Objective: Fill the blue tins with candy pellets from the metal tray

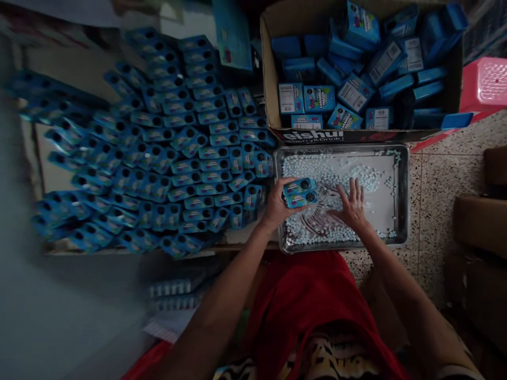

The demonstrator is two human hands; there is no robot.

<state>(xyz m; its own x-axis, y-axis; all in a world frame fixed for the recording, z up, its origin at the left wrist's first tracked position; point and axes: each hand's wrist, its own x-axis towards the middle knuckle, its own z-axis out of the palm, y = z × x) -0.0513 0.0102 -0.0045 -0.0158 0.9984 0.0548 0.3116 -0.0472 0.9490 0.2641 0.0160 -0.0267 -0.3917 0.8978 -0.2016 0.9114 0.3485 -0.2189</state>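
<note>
Two small blue candy boxes [300, 192] lie side by side in my left hand [275, 205], which grips them over the left part of a metal tray [403, 198]. Each box has a dark round hole at its right end. Loose pale blue and white candies [309, 166] are spread across the tray. My right hand [352, 206] is over the middle of the tray with its fingers spread and nothing visible in it. A swept patch with few candies lies between the two hands.
Rows of similar blue boxes [188, 166] cover the table to the left. Behind the tray, a cardboard carton [273, 113] holds many jumbled blue boxes. A pink plastic stool [489, 87] stands at the right. Brown cartons [479, 227] sit on the speckled floor [435, 179].
</note>
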